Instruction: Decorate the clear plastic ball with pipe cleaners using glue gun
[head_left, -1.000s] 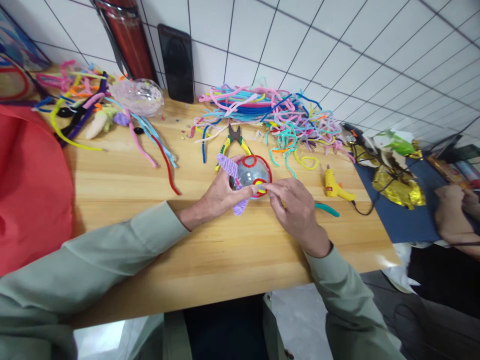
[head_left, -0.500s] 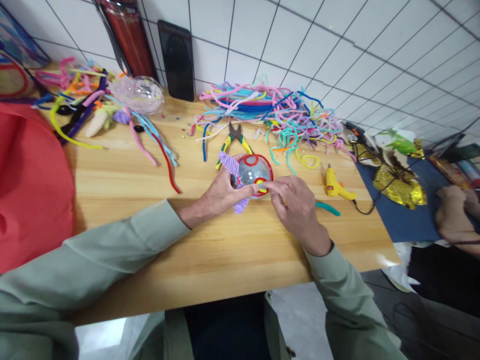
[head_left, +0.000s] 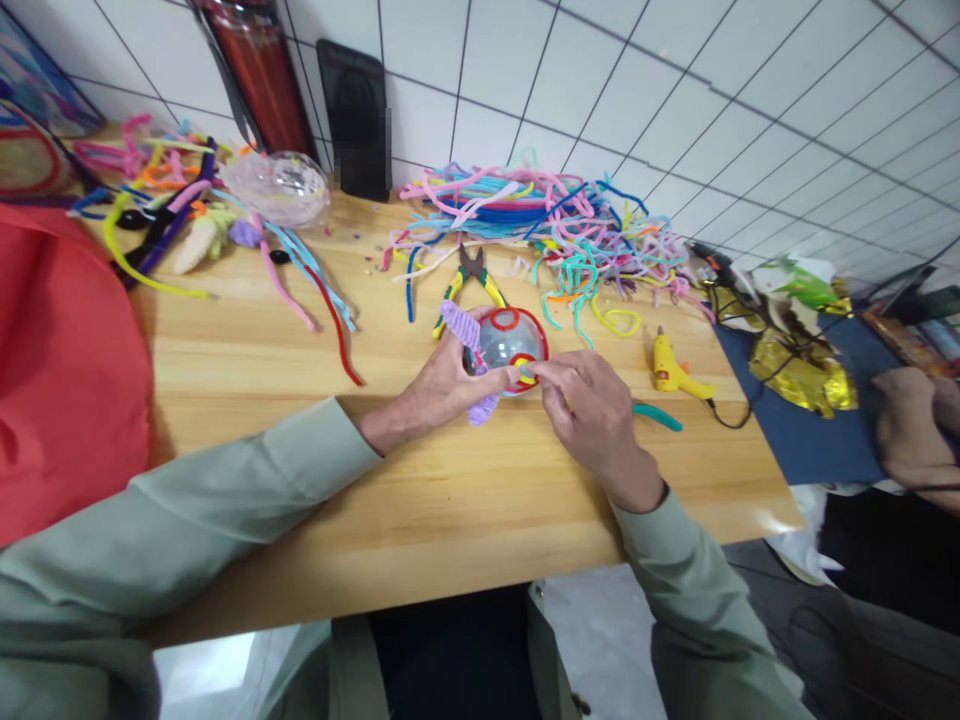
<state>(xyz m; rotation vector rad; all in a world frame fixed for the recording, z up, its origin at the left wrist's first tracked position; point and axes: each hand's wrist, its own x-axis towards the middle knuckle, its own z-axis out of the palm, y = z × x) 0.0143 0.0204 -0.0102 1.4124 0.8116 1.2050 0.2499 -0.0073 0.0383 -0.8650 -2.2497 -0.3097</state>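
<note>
Left hand wrapped round the clear ball, thumb by its yellow ring. Right hand: fingertips at that ring, can't tell if they're pinching anything. Ball's at mid-desk, just in front of the pliers. Glue gun lies beyond the right hand, pipe cleaners along the wall.

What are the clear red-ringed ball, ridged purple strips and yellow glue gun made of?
Clear red-ringed ball: probably glossy plastic, see-through with highlights; glass possible.
Ridged purple strips: likely fuzzy pipe cleaner, matte ridges.
Yellow glue gun: apparently smooth plastic, even colour.
</note>
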